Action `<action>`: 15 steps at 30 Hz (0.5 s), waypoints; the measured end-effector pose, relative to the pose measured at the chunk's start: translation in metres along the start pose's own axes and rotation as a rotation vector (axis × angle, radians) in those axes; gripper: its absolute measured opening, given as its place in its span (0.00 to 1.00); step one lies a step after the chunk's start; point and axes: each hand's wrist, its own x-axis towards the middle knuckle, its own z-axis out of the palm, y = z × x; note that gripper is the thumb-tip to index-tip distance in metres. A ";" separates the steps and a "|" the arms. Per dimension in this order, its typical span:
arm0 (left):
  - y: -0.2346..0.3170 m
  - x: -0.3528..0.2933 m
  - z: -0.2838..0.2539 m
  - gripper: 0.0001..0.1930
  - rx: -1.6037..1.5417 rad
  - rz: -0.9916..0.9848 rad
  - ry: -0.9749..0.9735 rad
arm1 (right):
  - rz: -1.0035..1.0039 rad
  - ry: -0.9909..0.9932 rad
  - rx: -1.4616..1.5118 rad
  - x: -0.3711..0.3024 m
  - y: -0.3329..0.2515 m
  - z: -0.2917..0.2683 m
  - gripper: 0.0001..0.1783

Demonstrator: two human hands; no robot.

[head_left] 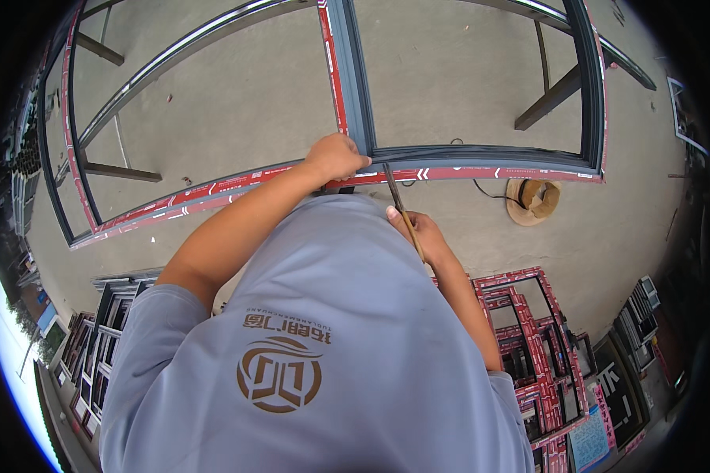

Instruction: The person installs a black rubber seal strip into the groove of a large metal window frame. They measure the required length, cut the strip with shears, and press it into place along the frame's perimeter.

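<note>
Lettering marks red film on the frame, left hand bunched there, right hand gripping slim tool.

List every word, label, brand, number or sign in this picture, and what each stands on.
No wording is copied out here, only where it stands:
Gray shirt: brown lettering and a round brown emblem.
Red tape on the window frame: white print, mostly too small to read.
Dark panel, lower right: large pale characters.
Light-blue sheet: fine marks, too small to read.
</note>
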 end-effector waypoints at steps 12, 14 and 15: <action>-0.003 0.008 -0.003 0.19 0.100 -0.001 -0.029 | 0.005 0.046 -0.021 0.019 -0.002 0.027 0.47; -0.002 0.009 -0.005 0.19 0.066 -0.016 -0.047 | 0.019 0.055 -0.024 0.018 -0.003 0.027 0.47; -0.003 0.010 -0.006 0.19 0.032 -0.035 -0.069 | 0.030 0.053 -0.036 0.018 -0.004 0.026 0.47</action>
